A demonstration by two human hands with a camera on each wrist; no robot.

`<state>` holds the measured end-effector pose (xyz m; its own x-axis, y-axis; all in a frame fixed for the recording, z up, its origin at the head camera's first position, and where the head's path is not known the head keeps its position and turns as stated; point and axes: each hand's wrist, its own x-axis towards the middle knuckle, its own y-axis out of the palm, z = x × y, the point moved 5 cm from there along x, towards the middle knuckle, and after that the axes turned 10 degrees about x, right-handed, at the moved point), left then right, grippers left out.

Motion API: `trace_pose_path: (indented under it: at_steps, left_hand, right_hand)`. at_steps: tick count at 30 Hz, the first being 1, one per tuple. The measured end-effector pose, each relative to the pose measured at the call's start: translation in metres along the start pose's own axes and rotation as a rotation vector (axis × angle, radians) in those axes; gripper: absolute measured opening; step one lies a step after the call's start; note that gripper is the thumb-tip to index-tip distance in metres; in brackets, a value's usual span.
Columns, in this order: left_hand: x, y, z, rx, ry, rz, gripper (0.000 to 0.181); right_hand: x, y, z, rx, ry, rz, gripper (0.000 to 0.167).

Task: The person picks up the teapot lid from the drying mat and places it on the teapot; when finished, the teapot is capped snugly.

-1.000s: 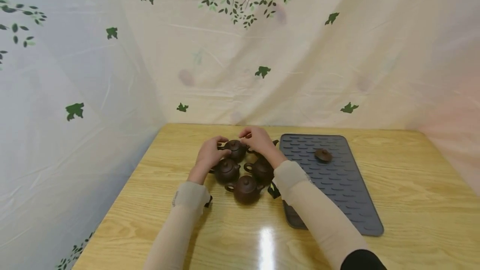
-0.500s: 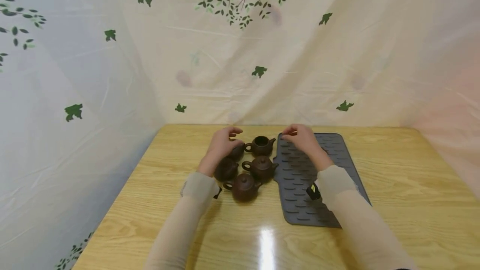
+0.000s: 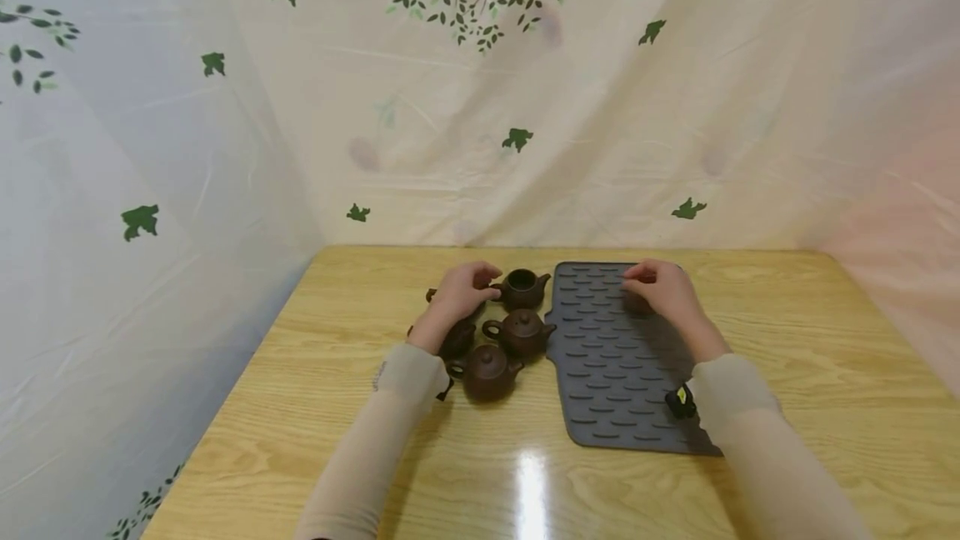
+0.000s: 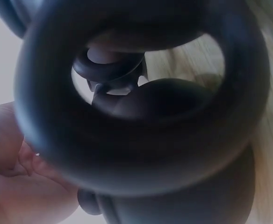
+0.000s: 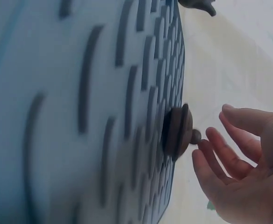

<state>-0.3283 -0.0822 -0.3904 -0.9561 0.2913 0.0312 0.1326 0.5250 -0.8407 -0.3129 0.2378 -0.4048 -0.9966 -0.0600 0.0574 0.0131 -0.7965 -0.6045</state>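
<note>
A dark brown teapot lid lies knob up on the grey ribbed mat. My right hand is just over it; in the right wrist view its fingers are relaxed and apart, one tip at or very near the knob. My left hand is above the teapots at the left, its thumb and fingers loosely bent beside the handle of the lidless teapot. Whether they touch that handle is hidden. A big teapot handle fills the left wrist view, with part of the hand behind it.
Two lidded teapots, one in the middle and one in front, stand close together. More teapots are partly covered by my left arm. The grey mat lies right of them on the wooden table. A leaf-printed cloth hangs behind.
My right hand has moved right, from above the teapots to the lid on the mat. The left hand has shifted right, from the back left teapot towards the lidless one.
</note>
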Motion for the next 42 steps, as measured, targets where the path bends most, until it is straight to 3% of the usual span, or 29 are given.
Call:
trace_pose_path:
  at_steps: [9,18,27,34,42]
  left_hand:
    - [0.0,0.0,0.001,0.005,0.01,0.018,0.032]
    - [0.0,0.002,0.002,-0.012,0.023,0.025,0.033]
    - [0.0,0.002,0.002,-0.019,0.004,0.024,0.031]
    - [-0.002,0.003,0.002,-0.032,0.005,0.023,0.032]
    - [-0.003,0.003,0.002,-0.037,0.002,0.018,0.031]
  right_hand:
    - [-0.006,-0.006,-0.013,-0.025,0.096,0.105,0.034]
    - [-0.008,-0.007,-0.019,-0.048,0.1,0.084,0.03]
    - [-0.005,-0.007,-0.014,-0.053,0.105,0.069,0.028]
    - [0.004,0.001,-0.007,-0.042,0.06,0.06,0.028]
    - [0.008,0.008,0.015,-0.045,0.065,0.074,0.03]
